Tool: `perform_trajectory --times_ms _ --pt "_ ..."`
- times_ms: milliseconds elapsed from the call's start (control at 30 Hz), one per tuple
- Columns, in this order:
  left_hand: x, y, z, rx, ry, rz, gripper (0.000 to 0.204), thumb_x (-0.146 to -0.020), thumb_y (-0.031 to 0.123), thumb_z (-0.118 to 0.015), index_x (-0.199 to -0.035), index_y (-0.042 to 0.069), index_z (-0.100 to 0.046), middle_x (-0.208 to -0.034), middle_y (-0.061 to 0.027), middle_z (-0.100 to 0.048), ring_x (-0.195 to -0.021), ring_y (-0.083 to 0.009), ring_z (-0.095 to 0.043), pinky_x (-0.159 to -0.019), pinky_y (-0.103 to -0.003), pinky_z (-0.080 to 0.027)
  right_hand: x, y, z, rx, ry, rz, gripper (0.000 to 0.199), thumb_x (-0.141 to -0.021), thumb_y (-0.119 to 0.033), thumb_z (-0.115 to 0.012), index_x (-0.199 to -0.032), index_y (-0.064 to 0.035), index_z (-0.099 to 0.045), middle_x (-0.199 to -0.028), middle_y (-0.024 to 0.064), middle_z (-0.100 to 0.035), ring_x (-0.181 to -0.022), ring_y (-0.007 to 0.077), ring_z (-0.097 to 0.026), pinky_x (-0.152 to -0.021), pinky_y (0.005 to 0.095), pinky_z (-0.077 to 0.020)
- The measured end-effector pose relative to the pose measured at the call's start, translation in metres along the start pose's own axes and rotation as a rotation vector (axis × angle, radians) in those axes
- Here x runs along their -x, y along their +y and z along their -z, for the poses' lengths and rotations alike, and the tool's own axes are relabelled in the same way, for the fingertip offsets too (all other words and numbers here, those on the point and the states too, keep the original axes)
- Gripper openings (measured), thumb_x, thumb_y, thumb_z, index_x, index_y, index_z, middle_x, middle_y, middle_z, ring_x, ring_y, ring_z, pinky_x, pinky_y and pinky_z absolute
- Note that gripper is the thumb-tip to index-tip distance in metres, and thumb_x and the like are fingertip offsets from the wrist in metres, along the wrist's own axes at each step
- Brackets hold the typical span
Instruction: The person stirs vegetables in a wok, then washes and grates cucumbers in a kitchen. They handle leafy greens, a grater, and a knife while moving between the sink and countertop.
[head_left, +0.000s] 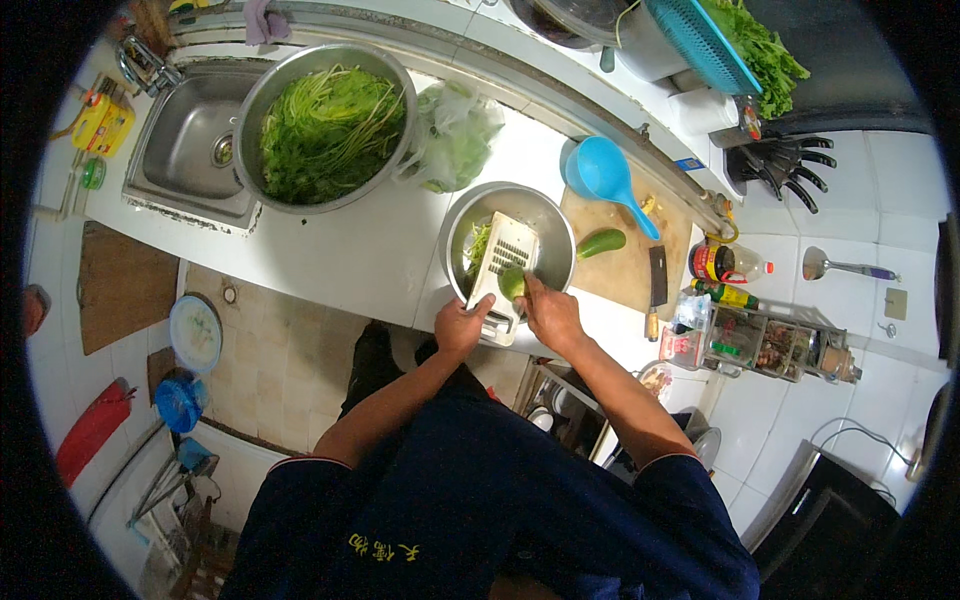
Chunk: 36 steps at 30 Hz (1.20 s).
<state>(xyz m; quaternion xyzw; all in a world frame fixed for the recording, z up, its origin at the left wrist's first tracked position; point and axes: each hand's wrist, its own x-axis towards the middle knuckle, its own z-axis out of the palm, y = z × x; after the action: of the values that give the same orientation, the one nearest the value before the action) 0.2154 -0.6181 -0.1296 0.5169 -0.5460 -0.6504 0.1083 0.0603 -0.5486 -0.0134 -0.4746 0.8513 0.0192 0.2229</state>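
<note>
A white grater (512,240) leans slantwise across a steel bowl (566,222), its lower end resting over the near rim. My left hand (463,326) is closed around that lower end. Pressed to the grater's face is a green zucchini piece (511,283), gripped by the fingers of my right hand (552,316). Pale green shreds (478,245) lie inside the bowl, on its left side; the grater hides part of the bowl's bottom. Just right of the bowl, another zucchini (601,242) lies on a wooden cutting board (615,285).
A blue dipper (600,170) and a cleaver (657,275) lie on the board. Farther left stand a bag of greens (455,135), a large pot (243,150) full of leafy greens, and a sink (185,140). Bottles (715,263) and a spice rack (770,340) stand at the right.
</note>
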Motion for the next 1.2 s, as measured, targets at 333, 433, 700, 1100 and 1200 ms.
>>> perform_trajectory --times_ms 333,433,700,1100,1200 --pt "0.000 0.010 0.006 -0.124 0.006 -0.065 0.047 -0.087 0.048 -0.076 -0.098 0.003 -0.076 -0.086 -0.0180 -0.075 -0.083 -0.0365 -0.072 -0.074 -0.043 -0.054 -0.117 0.036 -0.015 0.032 0.117 -0.042 0.035 -0.093 -0.028 -0.065 -0.116 -0.0014 -0.063 -0.085 0.0236 -0.071 -0.078 0.0450 -0.069 -0.069 0.0545 -0.0539" --pt "0.004 0.013 0.005 -0.068 -0.019 -0.016 0.043 -0.087 0.045 -0.077 -0.100 0.004 -0.077 -0.087 -0.0160 -0.076 -0.083 -0.0326 -0.073 -0.075 -0.041 -0.055 -0.063 0.009 -0.002 -0.014 0.050 0.025 0.039 -0.094 -0.028 -0.065 -0.124 -0.0030 -0.061 -0.083 0.0234 -0.070 -0.076 0.0434 -0.069 -0.067 0.0540 -0.0540" --pt "0.001 0.008 0.003 -0.081 -0.027 -0.025 0.042 -0.086 0.043 -0.077 -0.099 0.004 -0.076 -0.088 -0.0156 -0.076 -0.084 -0.0323 -0.073 -0.076 -0.041 -0.054 -0.037 0.003 -0.018 0.032 0.075 0.047 0.054 -0.090 -0.025 -0.068 -0.137 -0.0021 -0.055 -0.077 0.0215 -0.071 -0.066 0.0401 -0.070 -0.061 0.0540 -0.0544" --pt "-0.004 0.000 0.001 -0.143 -0.022 0.025 0.039 -0.087 0.040 -0.078 -0.102 0.004 -0.077 -0.092 -0.0133 -0.077 -0.087 -0.0276 -0.075 -0.079 -0.039 -0.055 -0.033 0.003 0.004 -0.004 0.006 0.059 0.045 -0.094 -0.030 -0.065 -0.130 -0.0043 -0.057 -0.085 0.0226 -0.071 -0.078 0.0421 -0.070 -0.070 0.0527 -0.0551" --pt "0.000 0.005 0.001 -0.086 -0.019 -0.015 0.038 -0.088 0.039 -0.078 -0.102 0.004 -0.077 -0.092 -0.0139 -0.077 -0.086 -0.0279 -0.075 -0.078 -0.039 -0.055 -0.016 -0.002 0.003 0.016 0.001 0.091 0.051 -0.092 -0.029 -0.067 -0.136 -0.0040 -0.055 -0.083 0.0216 -0.071 -0.075 0.0408 -0.070 -0.069 0.0520 -0.0554"
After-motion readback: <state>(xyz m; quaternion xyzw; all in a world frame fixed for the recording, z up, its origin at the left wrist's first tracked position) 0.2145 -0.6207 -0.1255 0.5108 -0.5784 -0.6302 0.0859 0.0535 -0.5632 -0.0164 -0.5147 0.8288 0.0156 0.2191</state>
